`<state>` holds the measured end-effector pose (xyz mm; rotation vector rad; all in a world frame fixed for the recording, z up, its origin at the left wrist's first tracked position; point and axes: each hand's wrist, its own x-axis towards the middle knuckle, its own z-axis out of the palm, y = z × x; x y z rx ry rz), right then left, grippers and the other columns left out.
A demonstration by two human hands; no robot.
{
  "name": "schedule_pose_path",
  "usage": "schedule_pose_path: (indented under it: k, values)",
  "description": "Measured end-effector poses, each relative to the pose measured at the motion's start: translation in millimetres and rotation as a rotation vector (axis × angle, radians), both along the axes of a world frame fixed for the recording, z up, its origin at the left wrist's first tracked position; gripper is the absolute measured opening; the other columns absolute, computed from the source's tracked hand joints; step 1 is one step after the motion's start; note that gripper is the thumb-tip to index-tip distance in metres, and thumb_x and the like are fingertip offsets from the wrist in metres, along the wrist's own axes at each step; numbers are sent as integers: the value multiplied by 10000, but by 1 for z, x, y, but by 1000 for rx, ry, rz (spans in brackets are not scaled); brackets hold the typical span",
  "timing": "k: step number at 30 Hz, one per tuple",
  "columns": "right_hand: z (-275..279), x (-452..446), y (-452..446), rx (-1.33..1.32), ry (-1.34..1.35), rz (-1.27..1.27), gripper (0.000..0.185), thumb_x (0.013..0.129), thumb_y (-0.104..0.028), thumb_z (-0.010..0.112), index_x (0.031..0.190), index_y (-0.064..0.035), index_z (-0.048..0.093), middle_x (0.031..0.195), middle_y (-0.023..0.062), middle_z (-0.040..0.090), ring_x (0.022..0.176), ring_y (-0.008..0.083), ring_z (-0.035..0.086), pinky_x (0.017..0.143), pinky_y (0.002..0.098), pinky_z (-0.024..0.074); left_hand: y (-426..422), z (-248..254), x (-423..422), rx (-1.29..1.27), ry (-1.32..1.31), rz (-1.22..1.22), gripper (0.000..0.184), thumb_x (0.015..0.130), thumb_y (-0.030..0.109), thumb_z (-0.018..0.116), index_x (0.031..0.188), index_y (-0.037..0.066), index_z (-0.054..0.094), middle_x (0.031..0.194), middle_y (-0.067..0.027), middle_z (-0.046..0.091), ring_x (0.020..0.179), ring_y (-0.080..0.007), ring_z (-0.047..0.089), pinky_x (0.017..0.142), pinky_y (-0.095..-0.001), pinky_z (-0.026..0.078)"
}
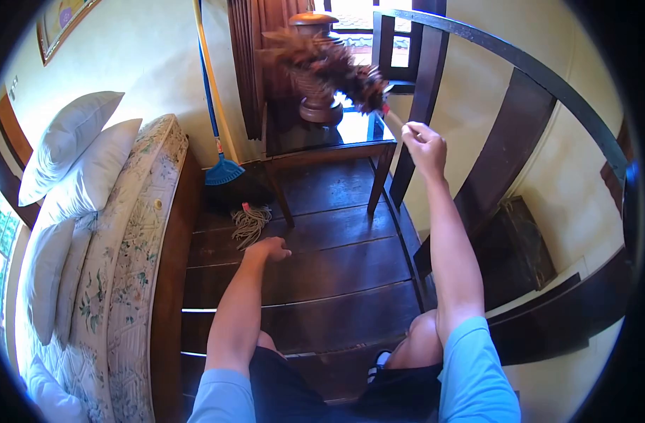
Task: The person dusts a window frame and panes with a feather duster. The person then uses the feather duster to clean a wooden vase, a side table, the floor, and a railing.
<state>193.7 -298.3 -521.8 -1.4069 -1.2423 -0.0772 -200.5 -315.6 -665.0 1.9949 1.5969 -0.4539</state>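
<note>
My right hand (426,146) is closed round the handle of a brown feather duster (329,70), whose feathers are partly blurred and reach up and left in front of a dark wooden turned vase (321,113). The vase stands on a small glass-topped table (336,146) by the window. My left hand (269,249) hangs lower, above the wooden floor, with its fingers curled; whether it holds anything is hidden. A mop head (250,225) lies on the floor just beyond it.
A floral mattress (128,247) with white pillows (76,134) is on the left. A blue broom (225,171) leans on the wall beside the curtain (246,77). A dark wooden railing (502,134) curves along the right, above a lower space.
</note>
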Motion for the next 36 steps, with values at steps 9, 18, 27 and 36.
schedule_pose_path:
  k: [9, 18, 27, 36]
  values:
    - [27, 31, -35, -272, -296, -70, 257, 808, -363, 707, 894, -134, 786, 747, 79, 724, 710, 258, 706, 665, 373, 525, 21, -32, -13, -33, 32, -56, 531, 947, 429, 594, 1329, 60, 617, 1376, -175, 596, 1297, -339, 548, 1084, -435, 430]
    - [43, 33, -45, -258, -250, -95, 263, 804, -359, 700, 866, -116, 778, 713, 96, 715, 681, 274, 696, 650, 371, 522, 14, -26, -4, 6, -16, 15, 499, 934, 420, 624, 1311, 94, 643, 1379, -169, 598, 1289, -345, 556, 1081, -437, 442]
    - [49, 35, -49, -64, -155, -62, 286, 809, -365, 704, 908, -107, 781, 734, 93, 719, 694, 258, 698, 664, 354, 521, 8, -13, -16, 3, -11, 38, 500, 942, 426, 618, 1316, 95, 640, 1383, -172, 593, 1299, -344, 546, 1086, -439, 433]
    - [43, 48, -49, -246, -221, -94, 327, 787, -412, 703, 882, -109, 778, 727, 117, 715, 700, 312, 697, 667, 398, 527, 5, -10, -14, -15, 2, 45, 513, 943, 438, 607, 1312, 82, 637, 1359, -161, 612, 1286, -323, 558, 1073, -426, 439]
